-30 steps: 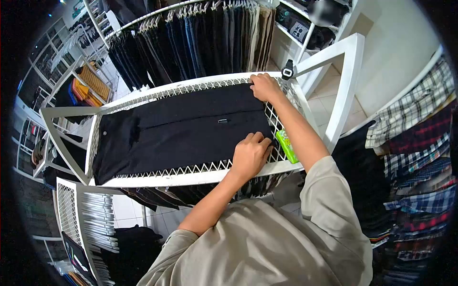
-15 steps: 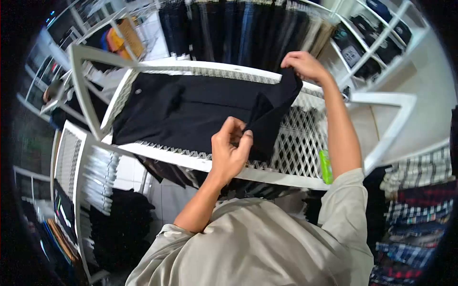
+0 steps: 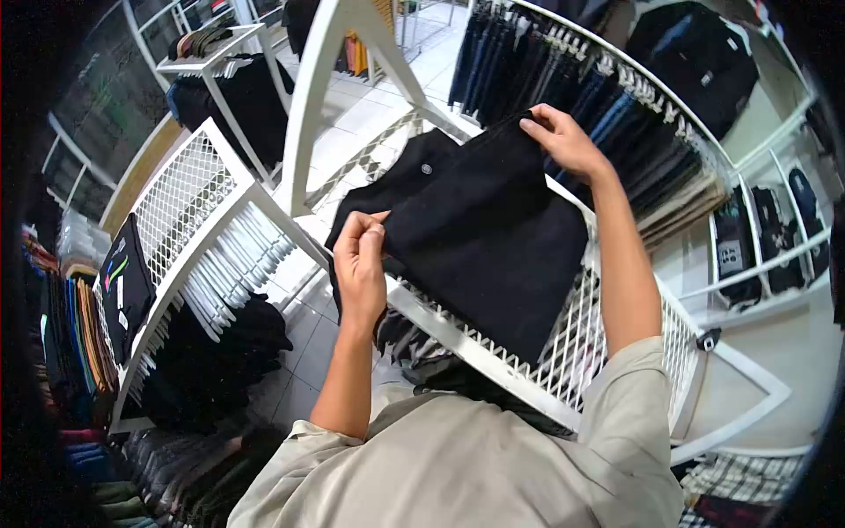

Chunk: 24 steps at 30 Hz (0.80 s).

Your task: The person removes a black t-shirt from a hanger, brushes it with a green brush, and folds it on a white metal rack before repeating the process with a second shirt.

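Observation:
A black garment [image 3: 493,233] lies folded in half on a white mesh rack top [image 3: 607,348]. My left hand [image 3: 361,264] pinches the near corner of the folded layer at the rack's front edge. At the far side, my right hand [image 3: 563,141] grips the other corner of the same layer. A small round button or badge [image 3: 426,168] shows on the bottom layer at the garment's left end.
Dark trousers hang on a rail [image 3: 634,97] behind the rack. A second white mesh rack [image 3: 189,189] with hangers stands to the left, holding dark clothes. Shelves with folded clothes [image 3: 757,238] stand at the right. Tiled floor [image 3: 304,352] shows between the racks.
Both hands lifted the garment's right end and carried it leftward, folding it over the rest. The view swung left, so the rack now runs diagonally.

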Available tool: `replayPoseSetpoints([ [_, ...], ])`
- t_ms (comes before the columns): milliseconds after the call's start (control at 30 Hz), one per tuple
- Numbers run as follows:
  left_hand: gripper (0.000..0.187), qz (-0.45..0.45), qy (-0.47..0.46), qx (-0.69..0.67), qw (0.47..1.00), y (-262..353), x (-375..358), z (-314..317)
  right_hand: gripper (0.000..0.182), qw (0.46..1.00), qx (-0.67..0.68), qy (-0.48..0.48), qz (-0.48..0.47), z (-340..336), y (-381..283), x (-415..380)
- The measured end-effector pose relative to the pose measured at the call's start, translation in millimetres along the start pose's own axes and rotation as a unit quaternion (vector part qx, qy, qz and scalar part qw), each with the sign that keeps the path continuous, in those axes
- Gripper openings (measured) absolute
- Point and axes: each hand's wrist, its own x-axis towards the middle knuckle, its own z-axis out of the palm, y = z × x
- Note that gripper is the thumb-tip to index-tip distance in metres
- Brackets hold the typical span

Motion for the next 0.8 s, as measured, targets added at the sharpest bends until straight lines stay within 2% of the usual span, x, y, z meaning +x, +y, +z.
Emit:
replayPoseSetpoints([
  [67, 0.019, -0.011, 0.036, 0.036, 0.999, 1, 13, -20, 0.033, 0.999, 0.044, -0.015, 0.008, 33, -14, 29],
  [100, 0.02, -0.008, 0.059, 0.057, 0.997, 2, 19, -28, 0.033, 0.999, -0.029, 0.03, -0.033, 51, -16, 41],
  [167, 0.02, 0.0, 0.064, 0.106, 0.992, -5, 28, -52, 0.031, 0.995, -0.079, 0.056, -0.017, 78, -37, 57],
  [233, 0.022, 0.033, 0.086, 0.284, 0.954, -6, 32, -67, 0.033, 0.994, -0.071, 0.053, -0.059, 107, -28, 75],
  [300, 0.018, 0.021, 0.085, 0.318, 0.944, -5, 33, -73, 0.034, 0.987, -0.143, 0.048, -0.062, 133, -15, 84],
  [333, 0.018, -0.001, 0.085, 0.374, 0.924, -7, 32, -74, 0.033, 0.986, -0.165, 0.011, 0.001, 141, -24, 81],
  [433, 0.018, -0.019, 0.064, 0.469, 0.881, -26, 30, -81, 0.03, 0.983, -0.155, 0.042, -0.088, 172, 24, 82],
  [500, 0.022, -0.046, 0.054, 0.474, 0.878, -29, 30, -82, 0.032, 0.974, -0.19, 0.071, -0.104, 183, 33, 76],
  [567, 0.027, -0.049, 0.065, 0.46, 0.884, -22, 30, -78, 0.037, 0.965, -0.19, 0.162, -0.077, 183, 25, 71],
  [600, 0.033, -0.047, 0.073, 0.449, 0.889, -18, 31, -76, 0.044, 0.951, -0.249, 0.175, -0.059, 181, 25, 68],
  [633, 0.033, -0.048, 0.071, 0.448, 0.89, -17, 30, -76, 0.044, 0.951, -0.251, 0.175, -0.056, 179, 24, 65],
  [700, 0.044, 0.021, 0.033, 0.495, 0.868, -16, 26, -77, 0.048, 0.939, -0.297, 0.163, -0.062, 176, 21, 59],
  [767, 0.048, 0.02, 0.024, 0.485, 0.874, -19, 27, -78, 0.045, 0.938, -0.292, 0.172, -0.069, 172, 20, 58],
  [800, 0.045, 0.025, 0.014, 0.481, 0.876, -21, 29, -80, 0.043, 0.96, -0.232, 0.144, -0.055, 169, 21, 61],
])
